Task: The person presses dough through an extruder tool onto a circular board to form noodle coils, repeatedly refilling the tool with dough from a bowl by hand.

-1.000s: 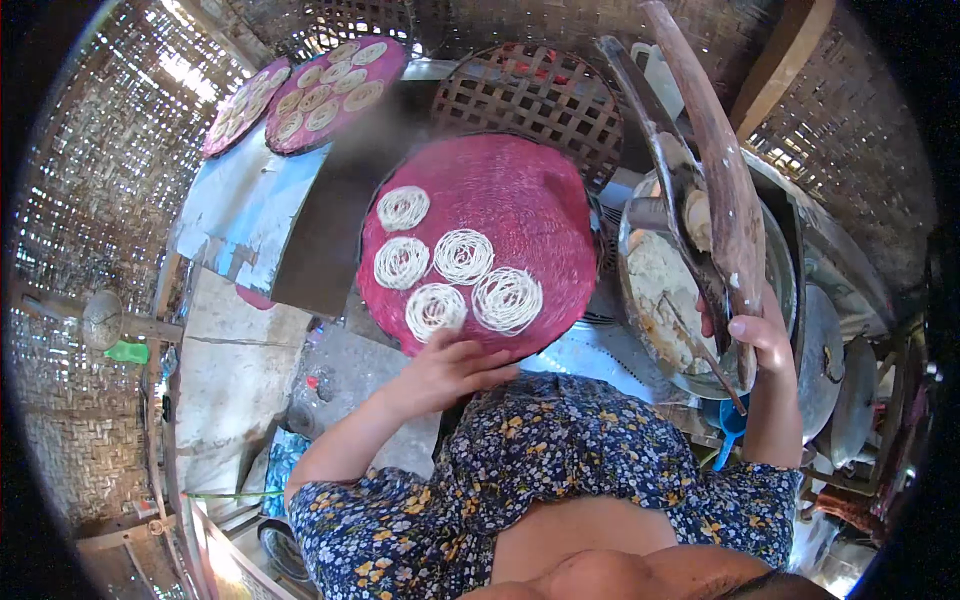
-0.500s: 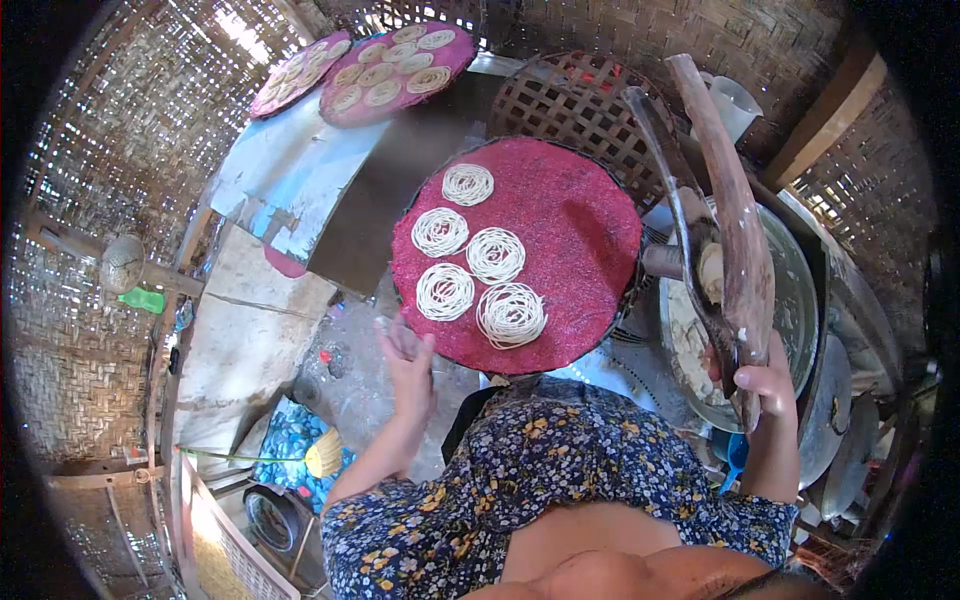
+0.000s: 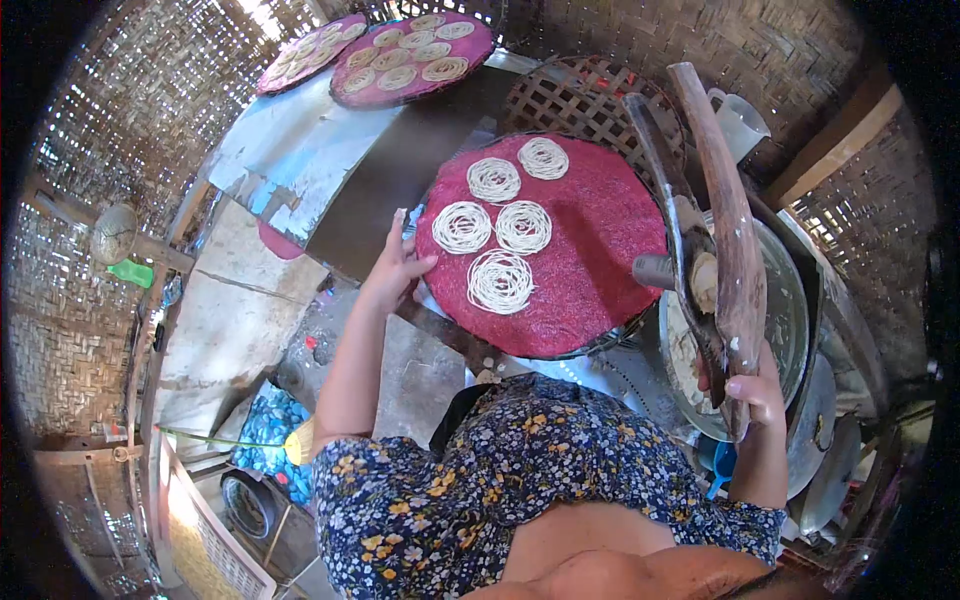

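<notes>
A round pink tray (image 3: 600,230) lies in front of me with several white noodle coils on it, among them one coil (image 3: 500,281) nearest my body. My left hand (image 3: 397,268) is at the tray's left edge, its fingers spread and nothing visible in them. On the right, my right hand (image 3: 752,392) is wrapped round the lower end of a wooden press (image 3: 727,230) with two long handles. The press's cylinder (image 3: 655,271) points over the tray's right edge. Beneath the press stands a metal basin (image 3: 795,330) with pale dough in it.
Two more pink trays (image 3: 410,62) with noodle coils rest on a sheet-covered surface (image 3: 300,140) at the back left. A woven lattice basket (image 3: 560,100) and a white jug (image 3: 740,122) stand behind. A blue dipper (image 3: 718,462) is below the basin.
The pink tray has turned clockwise, carrying its coils upward and rightward. My left hand moved from its near edge out to its left edge. My right hand stays on the press.
</notes>
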